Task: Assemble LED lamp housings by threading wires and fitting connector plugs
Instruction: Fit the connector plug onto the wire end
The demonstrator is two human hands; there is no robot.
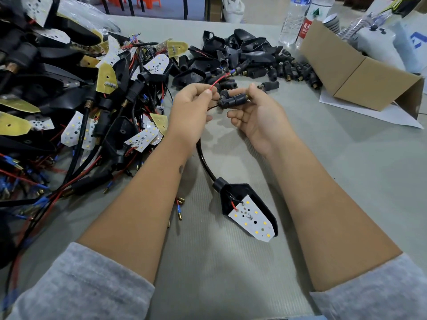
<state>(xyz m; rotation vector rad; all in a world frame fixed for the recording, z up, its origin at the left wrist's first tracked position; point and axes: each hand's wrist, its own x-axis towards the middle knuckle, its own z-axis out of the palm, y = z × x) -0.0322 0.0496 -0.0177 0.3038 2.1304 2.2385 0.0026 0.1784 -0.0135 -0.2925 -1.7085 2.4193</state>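
At the left of the frame we see a heap of finished lamps [76, 105], their boards and wires tangled on the tabletop [231, 273]. At centre our left hand [191, 109] pinches a red wire [219, 80] between thumb and curled fingers. Just right of it, our right hand [258, 116] grips a black plug [232, 100] with thumb and fingertips. A black cable [203, 162] curves down from the hands to a housing [248, 210] lying at lower centre, its LED board facing up. Loose housings and plugs [249, 58] lie above the hands; a cardboard box [355, 72] stands at upper right.
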